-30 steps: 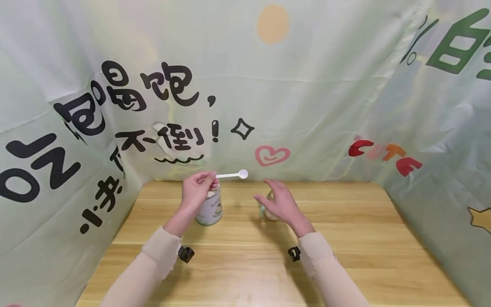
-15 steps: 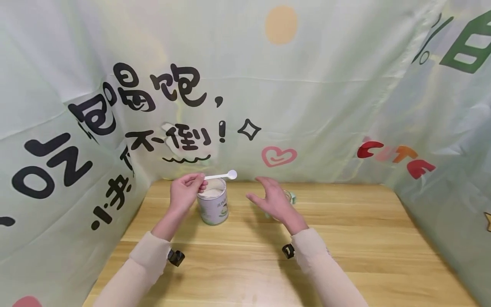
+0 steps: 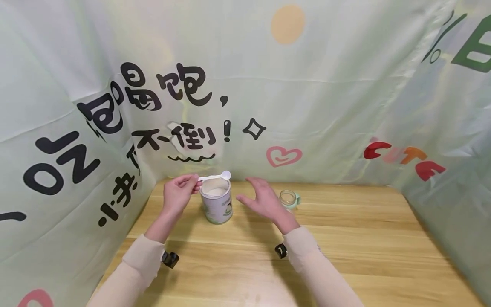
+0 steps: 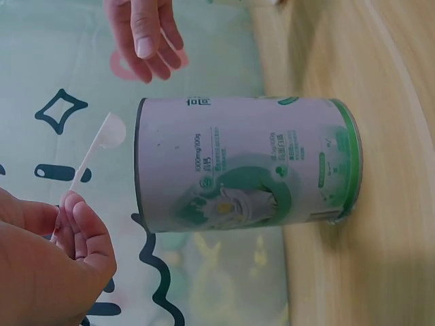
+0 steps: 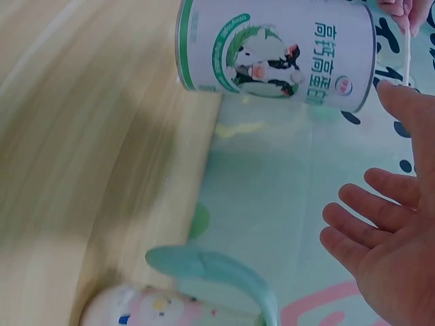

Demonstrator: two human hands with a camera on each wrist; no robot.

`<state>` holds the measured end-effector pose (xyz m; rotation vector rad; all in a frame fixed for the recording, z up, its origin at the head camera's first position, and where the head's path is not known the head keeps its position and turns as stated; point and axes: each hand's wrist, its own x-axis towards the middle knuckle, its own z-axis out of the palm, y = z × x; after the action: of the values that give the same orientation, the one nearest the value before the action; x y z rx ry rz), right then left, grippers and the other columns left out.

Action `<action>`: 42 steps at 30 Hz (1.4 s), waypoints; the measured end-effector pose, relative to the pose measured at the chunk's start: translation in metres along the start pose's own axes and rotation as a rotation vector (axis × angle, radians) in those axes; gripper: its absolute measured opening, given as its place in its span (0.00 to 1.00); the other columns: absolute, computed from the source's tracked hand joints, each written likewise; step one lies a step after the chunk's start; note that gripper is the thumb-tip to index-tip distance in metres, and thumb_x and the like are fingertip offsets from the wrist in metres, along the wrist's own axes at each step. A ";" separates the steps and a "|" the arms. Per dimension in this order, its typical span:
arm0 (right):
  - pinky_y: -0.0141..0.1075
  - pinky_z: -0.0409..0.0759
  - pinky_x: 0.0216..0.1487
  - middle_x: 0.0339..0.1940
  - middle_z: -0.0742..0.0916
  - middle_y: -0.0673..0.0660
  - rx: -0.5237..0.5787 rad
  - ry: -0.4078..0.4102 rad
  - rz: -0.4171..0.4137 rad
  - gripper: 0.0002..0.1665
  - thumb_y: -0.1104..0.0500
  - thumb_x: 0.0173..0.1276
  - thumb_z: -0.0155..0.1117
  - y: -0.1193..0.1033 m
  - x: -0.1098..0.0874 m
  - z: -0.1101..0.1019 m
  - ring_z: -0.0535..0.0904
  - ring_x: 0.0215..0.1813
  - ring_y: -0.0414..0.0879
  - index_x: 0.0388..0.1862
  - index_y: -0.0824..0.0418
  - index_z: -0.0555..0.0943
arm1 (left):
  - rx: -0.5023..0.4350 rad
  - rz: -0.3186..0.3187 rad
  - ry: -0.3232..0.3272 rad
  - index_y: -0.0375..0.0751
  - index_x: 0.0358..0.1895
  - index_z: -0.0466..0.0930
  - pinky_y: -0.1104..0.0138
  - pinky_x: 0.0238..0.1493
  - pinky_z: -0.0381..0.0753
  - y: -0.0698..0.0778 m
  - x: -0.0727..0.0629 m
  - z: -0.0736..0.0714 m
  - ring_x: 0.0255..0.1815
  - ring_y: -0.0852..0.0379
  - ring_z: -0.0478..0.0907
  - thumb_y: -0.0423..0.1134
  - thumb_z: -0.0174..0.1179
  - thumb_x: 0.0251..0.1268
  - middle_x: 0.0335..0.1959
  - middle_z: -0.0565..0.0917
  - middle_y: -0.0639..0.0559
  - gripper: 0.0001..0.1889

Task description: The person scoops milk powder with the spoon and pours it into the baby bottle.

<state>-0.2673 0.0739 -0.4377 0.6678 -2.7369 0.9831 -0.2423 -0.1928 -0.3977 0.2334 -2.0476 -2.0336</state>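
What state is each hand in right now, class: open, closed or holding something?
Left hand: holding the white scoop by its handle.
Right hand: open, holding nothing.

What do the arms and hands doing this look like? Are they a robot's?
No, a person's. The left sleeve and right sleeve are long and pale cream, with broad cuffs. The left hand and right hand wear no gloves. A small black device shows beside each cuff.
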 end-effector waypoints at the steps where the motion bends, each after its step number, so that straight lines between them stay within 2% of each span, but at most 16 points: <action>1: 0.56 0.68 0.82 0.77 0.77 0.66 0.000 -0.001 -0.001 0.45 0.41 0.71 0.72 -0.001 0.001 0.001 0.71 0.79 0.62 0.78 0.63 0.71 | -0.001 -0.001 0.003 0.22 0.54 0.83 0.71 0.38 0.91 -0.001 0.000 -0.001 0.30 0.62 0.88 0.35 0.66 0.75 0.31 0.92 0.50 0.16; 5: 0.55 0.70 0.81 0.75 0.78 0.66 -0.006 -0.005 -0.018 0.44 0.41 0.71 0.72 -0.005 0.003 0.008 0.72 0.78 0.62 0.77 0.63 0.71 | 0.009 0.001 0.008 0.21 0.54 0.82 0.71 0.37 0.91 -0.003 -0.001 -0.004 0.28 0.64 0.87 0.35 0.65 0.75 0.29 0.91 0.54 0.17; 10: 0.56 0.70 0.81 0.75 0.78 0.67 0.005 -0.015 -0.039 0.45 0.41 0.71 0.72 -0.008 0.007 0.016 0.72 0.78 0.63 0.77 0.64 0.71 | 0.026 0.001 0.012 0.22 0.55 0.83 0.73 0.36 0.90 -0.005 -0.003 -0.009 0.29 0.64 0.87 0.35 0.65 0.76 0.31 0.92 0.50 0.16; 17: 0.55 0.70 0.80 0.75 0.78 0.67 0.019 -0.041 -0.064 0.45 0.39 0.73 0.70 -0.015 0.011 0.023 0.73 0.78 0.62 0.78 0.64 0.70 | 0.042 0.000 0.032 0.22 0.54 0.83 0.73 0.37 0.90 -0.008 -0.004 -0.022 0.28 0.66 0.86 0.36 0.65 0.76 0.26 0.90 0.60 0.17; 25: 0.56 0.68 0.82 0.78 0.75 0.68 0.046 -0.069 -0.073 0.49 0.37 0.74 0.68 -0.024 0.013 0.029 0.70 0.79 0.63 0.80 0.66 0.67 | 0.042 -0.014 0.049 0.22 0.55 0.83 0.73 0.37 0.90 -0.010 -0.004 -0.030 0.29 0.64 0.87 0.36 0.66 0.75 0.31 0.92 0.52 0.17; 30: 0.56 0.68 0.82 0.77 0.75 0.68 0.047 -0.061 -0.081 0.48 0.38 0.75 0.67 -0.025 0.014 0.032 0.71 0.79 0.64 0.80 0.66 0.67 | 0.063 -0.009 0.053 0.22 0.56 0.83 0.73 0.38 0.90 -0.011 -0.004 -0.031 0.29 0.65 0.87 0.36 0.66 0.75 0.31 0.92 0.52 0.18; 37: 0.55 0.69 0.82 0.78 0.76 0.67 0.043 -0.055 -0.082 0.46 0.39 0.76 0.65 -0.026 0.015 0.033 0.70 0.79 0.62 0.80 0.66 0.67 | 0.146 -0.011 0.066 0.28 0.53 0.87 0.74 0.38 0.89 -0.012 -0.005 -0.027 0.32 0.63 0.88 0.38 0.69 0.72 0.32 0.92 0.54 0.15; 42: 0.56 0.69 0.81 0.78 0.76 0.67 0.040 -0.055 -0.074 0.46 0.38 0.76 0.65 -0.026 0.014 0.033 0.70 0.79 0.63 0.80 0.66 0.67 | 0.224 0.035 0.056 0.30 0.51 0.88 0.75 0.36 0.88 -0.011 -0.006 -0.023 0.30 0.66 0.86 0.40 0.71 0.70 0.35 0.93 0.50 0.15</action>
<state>-0.2678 0.0300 -0.4440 0.8078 -2.7242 1.0209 -0.2308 -0.2129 -0.4087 0.2890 -2.2277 -1.7560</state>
